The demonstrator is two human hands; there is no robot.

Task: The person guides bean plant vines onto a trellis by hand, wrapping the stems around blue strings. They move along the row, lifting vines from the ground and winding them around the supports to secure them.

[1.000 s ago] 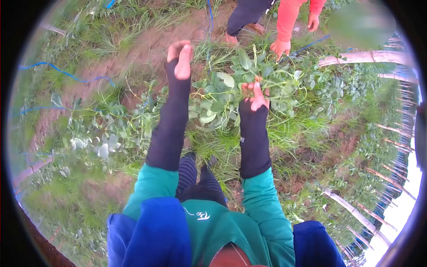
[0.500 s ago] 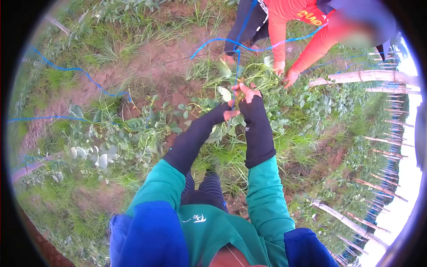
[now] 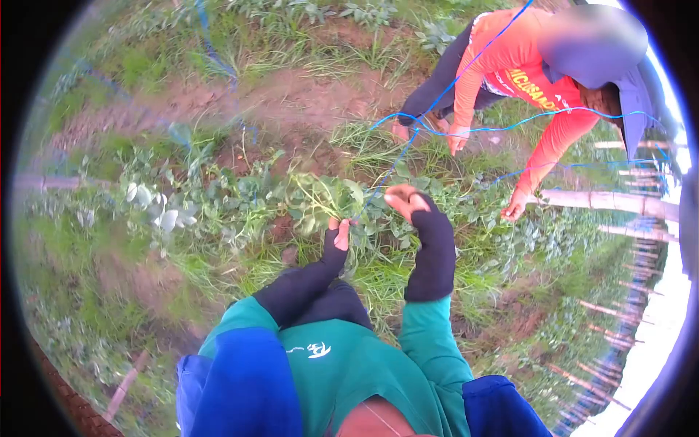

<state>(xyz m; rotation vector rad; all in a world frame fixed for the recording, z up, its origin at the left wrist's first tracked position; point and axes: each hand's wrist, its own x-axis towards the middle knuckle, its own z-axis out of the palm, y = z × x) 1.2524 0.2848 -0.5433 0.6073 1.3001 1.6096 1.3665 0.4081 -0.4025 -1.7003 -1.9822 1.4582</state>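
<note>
My left hand [image 3: 339, 234] is closed around the stems of a leafy green vine [image 3: 320, 198], whose leaves fan out above my fingers. A blue string [image 3: 397, 162] runs down from a knot to beside this hand; whether my fingers hold the string too is hard to see. My right hand [image 3: 408, 202] is raised just right of the string, fingers curved and apart from the thumb, with nothing visible in it. Both forearms wear black sleeves with the fingers bare.
A co-worker in an orange-red shirt [image 3: 510, 69] bends over the row opposite, arms spread. Blue strings cross between us. A wooden pole [image 3: 608, 202] lies at right, with many stakes beyond. Grass, bare soil [image 3: 291, 98] and leafy plants [image 3: 156, 207] surround the row.
My hands have separated: the left moved down and left with the vine, the right slightly down and right. The co-worker's hands have left the vine and spread apart.
</note>
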